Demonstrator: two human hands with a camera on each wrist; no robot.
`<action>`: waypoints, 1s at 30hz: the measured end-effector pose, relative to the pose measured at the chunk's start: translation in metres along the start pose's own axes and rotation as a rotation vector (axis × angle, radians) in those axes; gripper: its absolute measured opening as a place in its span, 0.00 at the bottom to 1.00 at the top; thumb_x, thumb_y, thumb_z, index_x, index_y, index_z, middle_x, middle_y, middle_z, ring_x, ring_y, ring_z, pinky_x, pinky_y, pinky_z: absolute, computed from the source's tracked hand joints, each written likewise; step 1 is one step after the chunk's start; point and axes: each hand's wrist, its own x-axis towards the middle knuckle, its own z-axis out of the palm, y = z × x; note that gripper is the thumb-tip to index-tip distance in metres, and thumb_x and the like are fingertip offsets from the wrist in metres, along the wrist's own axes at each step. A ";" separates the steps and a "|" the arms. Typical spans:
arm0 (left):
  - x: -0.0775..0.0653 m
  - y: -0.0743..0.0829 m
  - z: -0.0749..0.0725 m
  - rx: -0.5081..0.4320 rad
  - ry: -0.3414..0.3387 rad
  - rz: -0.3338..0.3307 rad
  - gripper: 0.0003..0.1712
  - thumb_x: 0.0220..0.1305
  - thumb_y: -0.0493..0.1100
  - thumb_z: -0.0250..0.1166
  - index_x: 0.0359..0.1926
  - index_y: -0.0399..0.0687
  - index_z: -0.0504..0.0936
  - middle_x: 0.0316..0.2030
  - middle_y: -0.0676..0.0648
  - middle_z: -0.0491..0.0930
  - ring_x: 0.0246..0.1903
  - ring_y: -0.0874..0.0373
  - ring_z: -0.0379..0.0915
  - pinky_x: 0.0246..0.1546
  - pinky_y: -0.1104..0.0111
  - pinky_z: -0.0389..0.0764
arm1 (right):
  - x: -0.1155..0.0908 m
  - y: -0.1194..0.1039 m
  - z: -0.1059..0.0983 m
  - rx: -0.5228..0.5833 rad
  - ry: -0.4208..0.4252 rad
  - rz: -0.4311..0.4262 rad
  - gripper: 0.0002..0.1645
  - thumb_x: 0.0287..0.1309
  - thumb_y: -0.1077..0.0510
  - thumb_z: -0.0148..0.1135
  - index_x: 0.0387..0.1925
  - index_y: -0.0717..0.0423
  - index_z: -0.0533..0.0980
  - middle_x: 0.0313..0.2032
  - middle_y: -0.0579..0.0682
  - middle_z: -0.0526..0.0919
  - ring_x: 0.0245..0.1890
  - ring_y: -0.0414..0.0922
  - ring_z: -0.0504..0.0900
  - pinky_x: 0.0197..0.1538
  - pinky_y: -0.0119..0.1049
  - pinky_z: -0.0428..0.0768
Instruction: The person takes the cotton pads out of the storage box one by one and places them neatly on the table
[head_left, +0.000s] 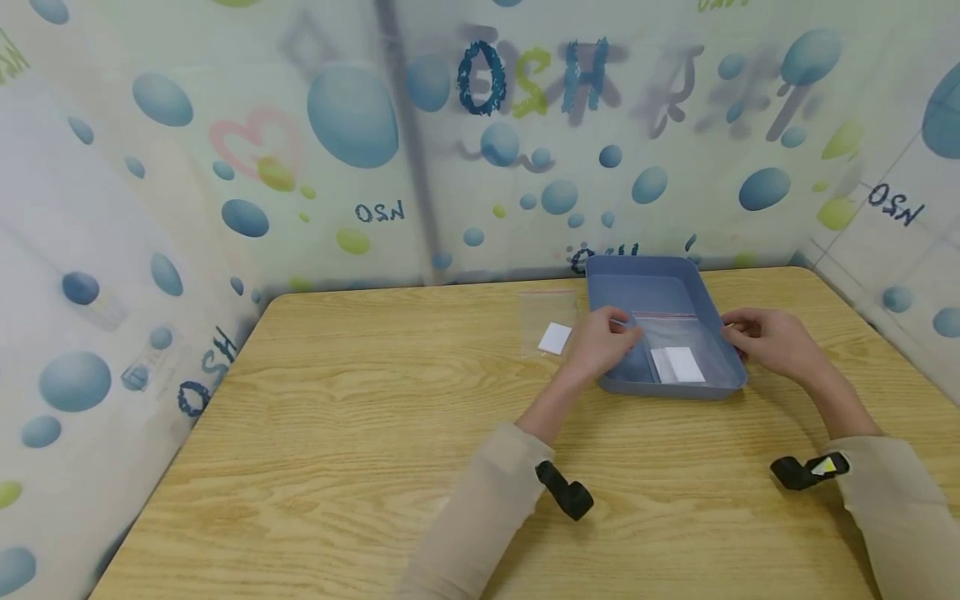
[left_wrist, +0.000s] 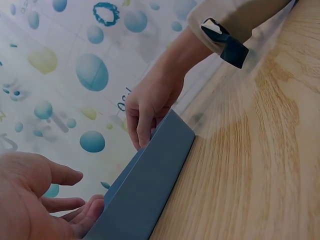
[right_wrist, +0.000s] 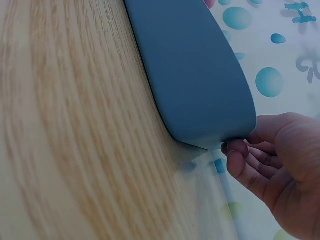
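Observation:
A blue-grey open plastic box (head_left: pixel 667 390) sits toward the back right of the wooden table. Inside it lies a clear zip bag (head_left: pixel 671 327) with white flat pieces (head_left: pixel 681 365). My left hand (head_left: pixel 600 343) reaches over the box's left rim; thumb and forefinger are apart, and in the left wrist view the lower fingers touch the rim. At the opposite side, my right hand (head_left: pixel 776 342) pinches the right rim, as the right wrist view (right_wrist: pixel 285 165) shows. Another clear zip bag (head_left: pixel 536 308) with a white square (head_left: pixel 556 338) lies left of the box.
The wooden table (head_left: pixel 337 433) meets a patterned curtain (head_left: pixel 480 183) behind the box. More of that curtain hangs along the left and right sides. Black wrist cameras sit on both sleeves.

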 end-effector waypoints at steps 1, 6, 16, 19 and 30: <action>0.001 0.000 0.001 -0.011 0.000 -0.002 0.19 0.70 0.44 0.66 0.57 0.38 0.81 0.38 0.49 0.82 0.28 0.62 0.76 0.28 0.70 0.75 | 0.000 0.000 0.000 0.001 -0.001 0.000 0.21 0.72 0.59 0.58 0.52 0.76 0.76 0.31 0.53 0.84 0.21 0.40 0.79 0.26 0.33 0.78; 0.003 0.000 0.007 -0.055 -0.003 -0.022 0.19 0.70 0.42 0.66 0.57 0.37 0.80 0.37 0.48 0.81 0.29 0.61 0.76 0.30 0.70 0.76 | 0.000 -0.001 0.000 0.006 0.002 -0.003 0.20 0.72 0.59 0.58 0.52 0.76 0.76 0.31 0.53 0.85 0.21 0.41 0.79 0.26 0.33 0.78; 0.008 -0.002 0.018 -0.074 -0.003 -0.069 0.21 0.69 0.42 0.67 0.58 0.36 0.77 0.39 0.46 0.82 0.32 0.58 0.78 0.32 0.67 0.77 | -0.001 -0.001 0.000 0.011 0.002 -0.003 0.20 0.72 0.59 0.58 0.52 0.76 0.76 0.32 0.54 0.85 0.22 0.41 0.80 0.27 0.33 0.78; 0.009 -0.004 0.020 -0.071 -0.011 -0.075 0.22 0.69 0.42 0.67 0.58 0.36 0.76 0.38 0.46 0.82 0.32 0.58 0.79 0.33 0.68 0.77 | -0.001 -0.002 0.000 0.011 0.002 -0.002 0.21 0.72 0.59 0.58 0.52 0.77 0.76 0.32 0.55 0.85 0.22 0.42 0.80 0.27 0.33 0.79; 0.011 -0.003 0.028 -0.019 -0.028 -0.134 0.24 0.69 0.43 0.67 0.61 0.38 0.74 0.30 0.49 0.80 0.26 0.61 0.73 0.29 0.69 0.73 | -0.001 -0.002 0.000 0.000 0.012 -0.019 0.20 0.71 0.60 0.59 0.52 0.77 0.76 0.31 0.55 0.85 0.21 0.42 0.81 0.26 0.33 0.78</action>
